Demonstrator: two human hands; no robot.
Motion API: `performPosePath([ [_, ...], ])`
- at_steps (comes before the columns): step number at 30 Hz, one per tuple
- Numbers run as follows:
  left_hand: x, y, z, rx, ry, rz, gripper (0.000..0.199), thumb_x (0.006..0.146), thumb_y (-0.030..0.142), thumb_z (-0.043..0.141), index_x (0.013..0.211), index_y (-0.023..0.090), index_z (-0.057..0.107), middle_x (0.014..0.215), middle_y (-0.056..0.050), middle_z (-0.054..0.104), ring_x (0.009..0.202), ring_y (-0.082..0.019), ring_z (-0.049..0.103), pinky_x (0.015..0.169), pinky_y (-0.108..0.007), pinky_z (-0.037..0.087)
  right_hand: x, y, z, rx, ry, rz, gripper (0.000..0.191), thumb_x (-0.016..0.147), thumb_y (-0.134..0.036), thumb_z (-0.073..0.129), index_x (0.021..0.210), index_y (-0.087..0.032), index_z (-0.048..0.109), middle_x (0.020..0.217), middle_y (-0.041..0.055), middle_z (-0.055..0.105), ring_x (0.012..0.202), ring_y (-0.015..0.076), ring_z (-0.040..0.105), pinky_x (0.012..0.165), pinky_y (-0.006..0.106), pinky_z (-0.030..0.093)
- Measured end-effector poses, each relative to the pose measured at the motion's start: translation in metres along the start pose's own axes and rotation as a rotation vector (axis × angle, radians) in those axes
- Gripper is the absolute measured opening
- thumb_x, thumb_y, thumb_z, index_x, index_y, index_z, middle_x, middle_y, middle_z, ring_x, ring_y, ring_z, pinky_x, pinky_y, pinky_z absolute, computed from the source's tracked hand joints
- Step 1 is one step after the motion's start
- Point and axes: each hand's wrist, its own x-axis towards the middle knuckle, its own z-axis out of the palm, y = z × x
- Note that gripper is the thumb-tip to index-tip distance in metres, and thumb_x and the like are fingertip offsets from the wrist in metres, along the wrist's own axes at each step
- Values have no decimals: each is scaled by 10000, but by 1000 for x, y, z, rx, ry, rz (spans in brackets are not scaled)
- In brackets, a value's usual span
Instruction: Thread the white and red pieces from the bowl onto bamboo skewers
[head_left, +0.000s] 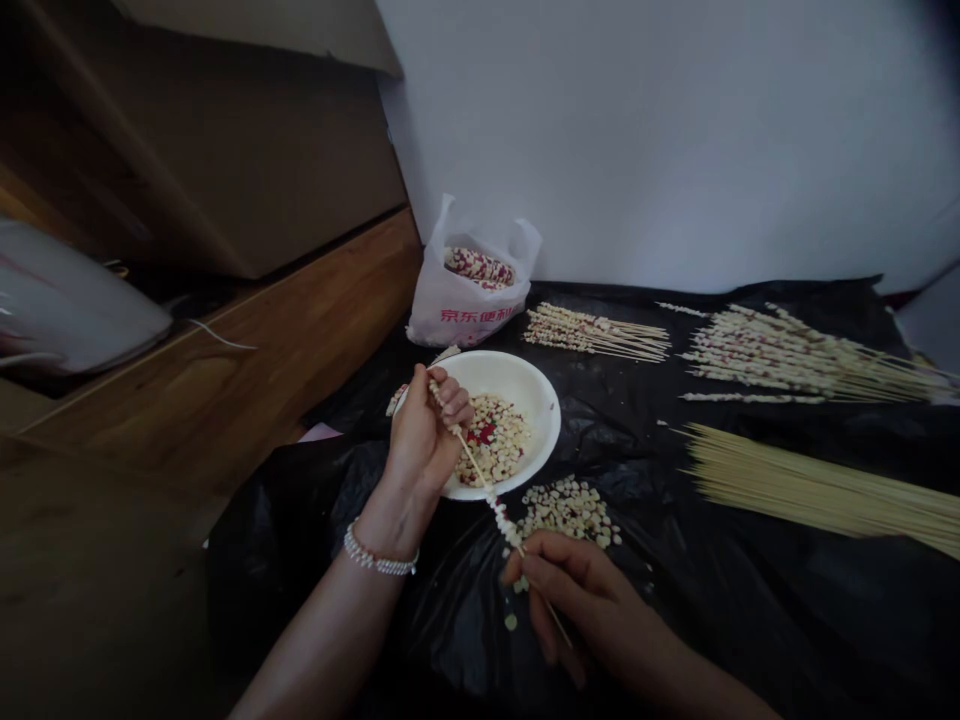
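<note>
A thin wooden skewer point(501, 515) with pale and dark red corn kernels threaded on it slants between my two hands. My left hand point(426, 425), with a beaded bracelet at the wrist, is closed around its upper end, above the white bowl point(544, 455). My right hand point(581, 595) pinches the skewer just below a row of kernels, and the bare stick runs on beneath the fingers. Loose corn kernels point(499, 430) lie in the bowl. Another heap of kernels point(570, 508) sits on the black plastic sheet point(630, 440) near my right hand.
A white plastic bag point(469, 318) holding a red-and-white corn cob point(480, 266) stands behind the bowl. Threaded skewers lie in a small bundle point(596, 333) and a larger pile point(787, 350). Bare skewers point(817, 480) lie at the right. A wall point(660, 140) rises behind.
</note>
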Motion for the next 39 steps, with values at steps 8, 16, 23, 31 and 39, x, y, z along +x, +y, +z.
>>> performPosePath([
  [8,-6,-13,9,-31,39,107,399,1039,250,337,655,181,419,472,94,286,340,-19,277,347,-134,209,0,8,6,-131,140,-103,461,916,-640,483,812,-200,573,428,-106,455,300,62,324,326,176,228],
  [16,-7,-19,13,36,2,177,379,1019,284,423,650,197,407,482,90,279,352,-37,251,345,-143,220,-2,3,9,-183,189,-140,454,920,-639,462,779,-218,557,438,-94,453,319,78,335,342,202,233],
  [23,-5,-22,15,14,-11,149,402,1033,263,371,639,192,401,476,87,284,353,-32,247,351,-148,212,-3,3,8,-222,217,-185,426,946,-590,443,745,-224,532,445,-89,437,361,90,338,383,218,253],
  [31,-2,-26,14,36,27,128,400,1034,270,356,648,184,417,472,89,292,344,-31,254,347,-161,190,-2,4,11,-210,253,-183,430,937,-603,456,718,-238,515,448,-84,420,397,109,344,422,244,274],
  [39,0,-29,16,4,35,86,392,1036,261,356,657,177,409,469,92,293,340,-18,252,347,-158,161,-2,6,12,-167,259,-193,440,927,-619,469,732,-226,493,465,-100,375,412,97,306,413,230,220],
])
